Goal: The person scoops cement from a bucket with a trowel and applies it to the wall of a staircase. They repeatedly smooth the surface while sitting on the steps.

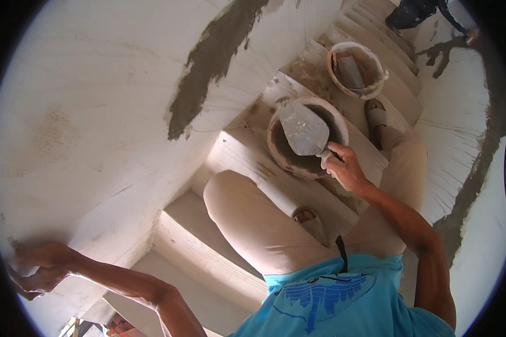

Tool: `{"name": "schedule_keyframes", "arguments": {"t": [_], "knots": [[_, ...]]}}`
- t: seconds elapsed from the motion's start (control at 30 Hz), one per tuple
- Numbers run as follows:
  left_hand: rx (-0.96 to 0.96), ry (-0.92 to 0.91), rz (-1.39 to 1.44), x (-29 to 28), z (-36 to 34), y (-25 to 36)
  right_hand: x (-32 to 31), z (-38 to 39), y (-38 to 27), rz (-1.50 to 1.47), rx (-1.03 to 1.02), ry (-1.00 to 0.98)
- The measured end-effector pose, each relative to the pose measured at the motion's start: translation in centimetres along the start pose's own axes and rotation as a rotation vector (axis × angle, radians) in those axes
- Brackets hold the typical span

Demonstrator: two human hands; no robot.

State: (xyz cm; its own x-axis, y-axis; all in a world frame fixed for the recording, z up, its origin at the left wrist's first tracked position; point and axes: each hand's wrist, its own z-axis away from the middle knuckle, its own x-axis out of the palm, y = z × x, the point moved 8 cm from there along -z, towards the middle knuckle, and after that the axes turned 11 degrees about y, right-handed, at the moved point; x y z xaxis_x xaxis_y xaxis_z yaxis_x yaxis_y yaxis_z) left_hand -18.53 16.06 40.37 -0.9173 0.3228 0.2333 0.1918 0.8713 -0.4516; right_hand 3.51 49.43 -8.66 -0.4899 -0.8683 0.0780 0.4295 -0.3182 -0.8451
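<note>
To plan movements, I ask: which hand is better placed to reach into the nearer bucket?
Likely the right hand: it holds the trowel over this bucket; the left hand is away, by the wall.

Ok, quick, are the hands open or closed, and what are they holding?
Left hand: blurry at the picture's edge, so I can't tell.
Right hand: closed around the handle of a trowel.
</note>
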Motion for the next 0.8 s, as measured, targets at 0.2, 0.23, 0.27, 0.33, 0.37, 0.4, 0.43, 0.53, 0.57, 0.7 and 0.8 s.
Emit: {"name": "schedule_keyframes", "arguments": {"t": [0.2, 0.23, 0.27, 0.33, 0.37, 0.4, 0.43, 0.53, 0.57, 0.7, 0.8], "knots": [[-0.023, -0.005, -0.042, -0.6, -0.1, -0.9, 2.4, -3.3, -6.5, -0.185, -0.209, 0.046], [-0.005, -0.009, -0.061, -0.5, -0.2, -1.1, 2.7, -3.9, -6.5, -0.151, -0.152, 0.041], [-0.013, -0.008, -0.058, -0.5, -0.2, -1.1, 3.1, -4.4, -6.6, -0.115, -0.096, 0.036], [-0.031, -0.005, -0.05, -0.5, -0.1, -1.1, 3.0, -5.2, -8.3, 0.044, -0.252, 0.164], [-0.019, -0.002, -0.058, -0.6, -0.2, -1.1, 3.2, -6.0, -8.3, 0.097, -0.383, 0.22], [-0.01, -0.001, -0.061, -0.6, -0.2, -1.2, 3.2, -6.3, -8.8, 0.142, -0.477, 0.27], [-0.001, 0.001, -0.065, -0.6, -0.2, -1.2, 3.3, -6.7, -9.2, 0.19, -0.57, 0.326], [-0.019, -0.002, -0.045, -0.6, -0.4, -1.0, 3.7, -7.5, -10.6, 0.266, -0.689, 0.434], [-0.027, -0.004, -0.049, -0.6, -0.3, -1.0, 3.9, -7.8, -10.6, 0.262, -0.69, 0.455], [-0.045, -0.012, -0.065, -0.7, -0.2, -0.9, 4.4, -8.7, -10.7, 0.291, -0.665, 0.495], [-0.064, -0.013, -0.059, -0.7, -0.2, -0.6, 4.7, -9.0, -11.0, 0.296, -0.698, 0.529]]}}
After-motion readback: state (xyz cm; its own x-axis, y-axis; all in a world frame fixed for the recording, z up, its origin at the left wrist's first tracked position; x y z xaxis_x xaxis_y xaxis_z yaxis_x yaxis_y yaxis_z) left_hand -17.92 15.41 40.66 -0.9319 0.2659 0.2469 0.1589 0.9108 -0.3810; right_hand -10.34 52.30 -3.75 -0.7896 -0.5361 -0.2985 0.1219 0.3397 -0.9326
